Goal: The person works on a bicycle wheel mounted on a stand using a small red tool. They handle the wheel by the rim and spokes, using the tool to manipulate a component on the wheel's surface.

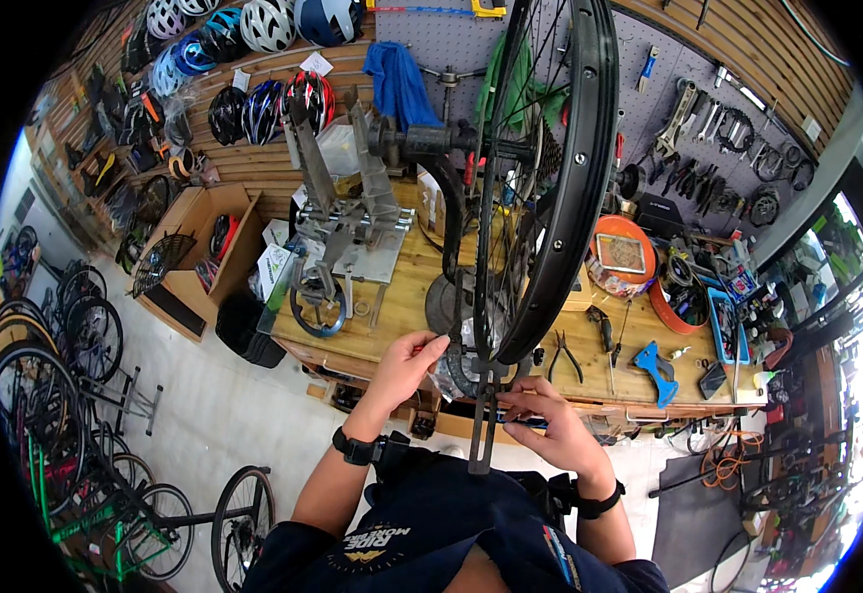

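Observation:
A black-rimmed bicycle wheel (572,188) stands upright in a truing stand, whose curved dark arm (448,212) rises to its left. A cassette (547,163) shows at the hub. Below the rim, a slotted metal bar (482,445) sticks out toward my body. My left hand (407,371) is closed at the stand, just left of the rim's lowest part, with the thumb on top; what its fingers hold is hidden. My right hand (555,425) has bent fingers, their tips at a small dark fitting (492,393) on the slotted bar. Whatever lies between those fingertips is too small to name.
Pliers (566,358), a blue tool (657,374) and an orange bowl (621,259) lie on the wooden workbench (392,321). A heavy metal fixture (357,212) stands at its left. Bicycles (85,395) crowd the left floor; a cardboard box (199,257) sits by the wall.

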